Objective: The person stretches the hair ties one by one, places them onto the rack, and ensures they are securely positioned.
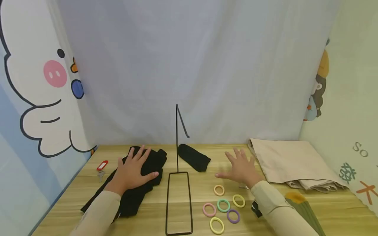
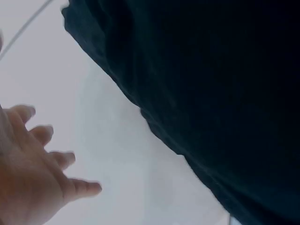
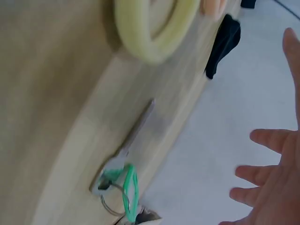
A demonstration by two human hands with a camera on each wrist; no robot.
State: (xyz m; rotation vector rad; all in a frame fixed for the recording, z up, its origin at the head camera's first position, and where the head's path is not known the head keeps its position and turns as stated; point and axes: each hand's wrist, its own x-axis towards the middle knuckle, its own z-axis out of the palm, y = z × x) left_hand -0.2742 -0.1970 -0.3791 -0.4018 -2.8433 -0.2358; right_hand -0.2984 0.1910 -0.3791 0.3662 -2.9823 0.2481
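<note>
My left hand (image 1: pixel 131 172), fingers spread, hovers over a rumpled black cloth (image 1: pixel 134 200); in the left wrist view the hand (image 2: pixel 33 173) is apart from the dark fabric (image 2: pixel 187 93). My right hand (image 1: pixel 241 169) is held above the table with its fingers spread and nothing in them. In the right wrist view, a key (image 3: pixel 126 140) with a green tag (image 3: pixel 131 192) lies on the wood near that hand (image 3: pixel 276 178). Between the hands stands a black wire stand (image 1: pixel 178 144) with a rectangular base and a slanting top arm.
Several coloured rings, including a purple one (image 1: pixel 233 216), lie right of the stand's base. A black sock (image 1: pixel 193 158) lies behind it. A key with a red tag (image 1: pixel 102 165) is at left. Folded beige cloth (image 1: pixel 295 160) occupies the back right. A small black item (image 1: pixel 256 209) is beside the right sleeve.
</note>
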